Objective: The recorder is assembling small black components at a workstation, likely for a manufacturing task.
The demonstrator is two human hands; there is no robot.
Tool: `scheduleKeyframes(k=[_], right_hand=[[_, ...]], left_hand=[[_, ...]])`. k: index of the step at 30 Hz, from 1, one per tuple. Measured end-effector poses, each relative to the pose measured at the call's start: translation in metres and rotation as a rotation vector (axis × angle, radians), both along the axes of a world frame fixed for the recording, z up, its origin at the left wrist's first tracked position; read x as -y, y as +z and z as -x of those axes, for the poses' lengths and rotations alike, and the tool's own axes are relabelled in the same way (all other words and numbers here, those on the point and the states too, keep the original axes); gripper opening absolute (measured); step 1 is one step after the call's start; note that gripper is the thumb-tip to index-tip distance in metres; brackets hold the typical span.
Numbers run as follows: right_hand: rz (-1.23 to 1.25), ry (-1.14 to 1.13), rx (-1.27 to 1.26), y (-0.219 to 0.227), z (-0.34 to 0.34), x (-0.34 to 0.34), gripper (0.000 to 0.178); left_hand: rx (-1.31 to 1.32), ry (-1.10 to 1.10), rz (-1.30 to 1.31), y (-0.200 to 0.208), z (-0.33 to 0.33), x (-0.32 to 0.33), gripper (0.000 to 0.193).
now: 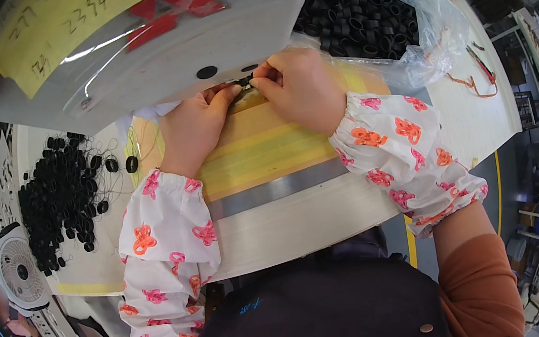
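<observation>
My left hand [198, 127] and my right hand [299, 85] meet under the lower edge of a large grey machine head [134, 84]. Thumb and fingers of both are closed in a pinch on a small black piece [245, 81]. Its shape is mostly hidden by my fingertips and the machine. Under my wrists lies the machine bed [261, 156], covered in yellow and tan tape with a bare metal strip along its front. Floral sleeve covers wrap both forearms.
Black rings with loose threads [60, 198] are heaped at the left. A clear plastic bag [429, 29] at the back right holds many black rings [359, 21]. Farther right lie a red-handled tool [486, 69] and an orange cord [464, 80]. A white fan [20, 265] stands at far left.
</observation>
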State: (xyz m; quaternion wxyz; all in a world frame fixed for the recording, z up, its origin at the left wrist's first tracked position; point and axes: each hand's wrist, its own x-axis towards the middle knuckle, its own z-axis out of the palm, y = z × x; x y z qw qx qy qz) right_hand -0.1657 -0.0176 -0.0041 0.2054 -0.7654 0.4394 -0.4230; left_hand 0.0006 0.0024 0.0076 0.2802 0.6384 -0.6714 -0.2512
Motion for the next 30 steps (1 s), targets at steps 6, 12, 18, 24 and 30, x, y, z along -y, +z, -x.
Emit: scheduleKeyframes(k=[6,12,18,24,30], right_hand=[[-0.008,-0.002,-0.039,0.000,-0.004,0.000,0.010],[-0.049,0.006,-0.024,-0.004,0.002,0.003,0.009],[0.019,0.004,0.000,-0.010,-0.001,0.003,0.010],[0.123,0.071,-0.084,0.003,0.010,-0.010,0.010],[0.330,-0.190,-0.242,0.026,0.045,0.013,0.006]], left_hand=[[-0.053,0.020,-0.021,-0.003,-0.006,0.001,0.022],[-0.065,0.010,-0.027,0.001,0.002,0.001,0.024],[0.012,-0.062,0.184,-0.003,0.000,-0.003,0.023],[0.232,-0.129,0.417,0.004,0.001,-0.051,0.026],[0.226,0.160,0.279,0.004,-0.079,-0.059,0.023]])
